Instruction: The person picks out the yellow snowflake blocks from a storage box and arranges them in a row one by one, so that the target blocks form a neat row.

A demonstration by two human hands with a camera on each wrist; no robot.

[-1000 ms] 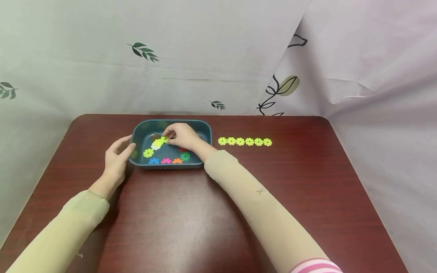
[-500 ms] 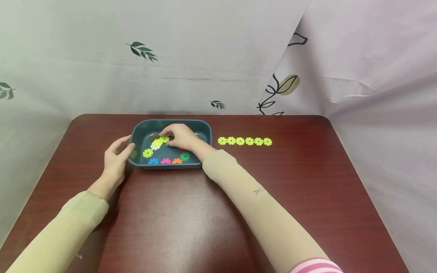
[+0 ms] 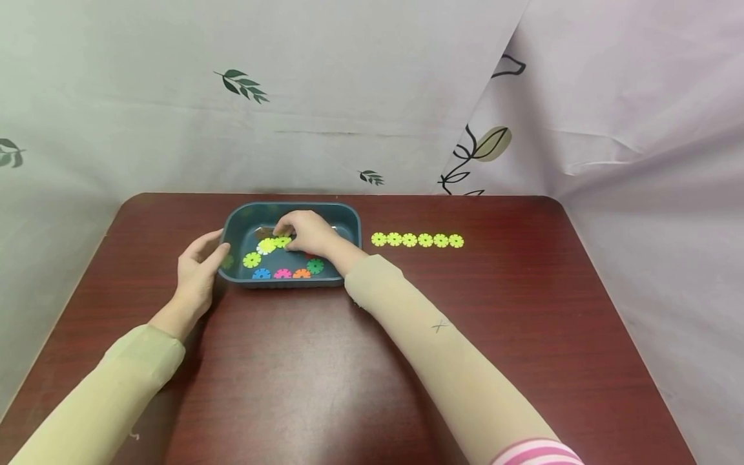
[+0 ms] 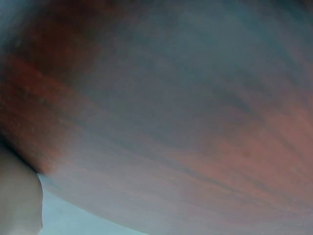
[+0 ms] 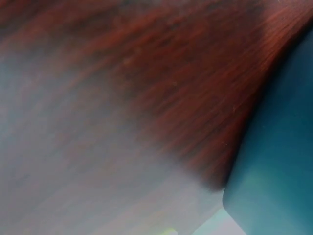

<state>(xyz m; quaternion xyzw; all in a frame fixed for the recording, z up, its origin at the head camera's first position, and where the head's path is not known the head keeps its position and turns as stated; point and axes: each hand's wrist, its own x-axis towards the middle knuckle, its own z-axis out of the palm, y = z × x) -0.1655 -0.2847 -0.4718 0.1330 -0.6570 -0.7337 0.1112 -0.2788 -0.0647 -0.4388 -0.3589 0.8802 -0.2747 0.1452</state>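
Observation:
A dark blue rectangular plastic tub [image 3: 290,283] stands toward the back of the table. My left hand [image 3: 196,271] grips its left end, thumb over the rim and fingers along the outer wall. Inside it, my right hand [image 3: 310,234] curls thumb and index finger about a yellow notched snowflake disc [image 3: 282,242], which overlaps another yellow disc [image 3: 267,245] and a white one. Loose in the tub lie a further yellow disc [image 3: 252,259], a blue one [image 3: 261,274], a pink one [image 3: 283,274], an orange one [image 3: 301,274] and a green one [image 3: 315,266]. The right palm hides part of the floor.
To the right of the tub, several yellow discs [image 3: 409,240] lie in a straight row on the reddish-brown table [image 3: 511,310]. A pale curtain with leaf prints [image 3: 372,97] hangs behind the table. The right wrist view shows the tub's blue wall [image 5: 279,147] close by.
The yellow disc at my right fingertips has shifted slightly toward the right and the front. My right hand has moved only a little. The left hand keeps its hold on the tub.

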